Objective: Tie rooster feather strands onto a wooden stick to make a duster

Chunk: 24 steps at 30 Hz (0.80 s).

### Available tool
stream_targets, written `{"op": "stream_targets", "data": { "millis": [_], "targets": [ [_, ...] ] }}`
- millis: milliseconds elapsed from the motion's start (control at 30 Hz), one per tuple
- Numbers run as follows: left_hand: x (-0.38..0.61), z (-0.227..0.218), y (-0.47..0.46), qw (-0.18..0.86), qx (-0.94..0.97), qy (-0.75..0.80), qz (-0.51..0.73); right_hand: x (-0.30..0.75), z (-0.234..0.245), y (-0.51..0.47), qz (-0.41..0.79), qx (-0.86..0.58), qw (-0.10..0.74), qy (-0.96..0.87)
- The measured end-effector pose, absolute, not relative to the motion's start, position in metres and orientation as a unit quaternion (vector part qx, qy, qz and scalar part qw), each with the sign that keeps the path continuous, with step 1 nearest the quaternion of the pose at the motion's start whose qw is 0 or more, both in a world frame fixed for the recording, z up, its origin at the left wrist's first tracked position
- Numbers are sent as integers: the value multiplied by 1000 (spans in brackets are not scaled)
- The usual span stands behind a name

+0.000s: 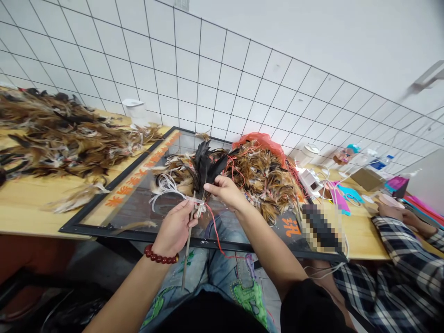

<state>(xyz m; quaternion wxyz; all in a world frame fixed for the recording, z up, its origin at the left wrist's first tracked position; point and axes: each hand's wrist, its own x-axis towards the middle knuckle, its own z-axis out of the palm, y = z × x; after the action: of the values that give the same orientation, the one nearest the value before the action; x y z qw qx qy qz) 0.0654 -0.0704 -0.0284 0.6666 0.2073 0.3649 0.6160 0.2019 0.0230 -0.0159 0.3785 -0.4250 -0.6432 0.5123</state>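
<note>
My left hand, with a red bead bracelet at the wrist, is closed round a thin stick that carries a bunch of dark feathers at its top. My right hand pinches the feather stems at the binding point, just above the left hand. White strips curl out to the left of the bundle. A red thread hangs from the binding down over my jeans. Both hands are over my lap, in front of a black-framed glass panel.
Brown feathers are heaped on the panel and across the wooden table at left. A red plastic bag lies behind the heap. A wire grid covers the wall. To my right sits another person in a plaid sleeve beside coloured paper.
</note>
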Motion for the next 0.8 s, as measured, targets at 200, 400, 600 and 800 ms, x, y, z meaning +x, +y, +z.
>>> {"op": "stream_targets", "data": {
  "millis": [200, 400, 600, 800],
  "targets": [
    [69, -26, -73, 660, 223, 375, 611, 200, -19, 24, 504, -399, 421, -640],
    [75, -24, -75, 671, 210, 358, 615, 196, -16, 13, 526, -382, 429, -627],
    [75, -22, -79, 638, 272, 370, 618, 193, -8, 8, 567, -376, 404, -611],
    [63, -22, -73, 558, 300, 425, 647, 193, -12, -14, 649, -356, 442, -506]
  ]
}}
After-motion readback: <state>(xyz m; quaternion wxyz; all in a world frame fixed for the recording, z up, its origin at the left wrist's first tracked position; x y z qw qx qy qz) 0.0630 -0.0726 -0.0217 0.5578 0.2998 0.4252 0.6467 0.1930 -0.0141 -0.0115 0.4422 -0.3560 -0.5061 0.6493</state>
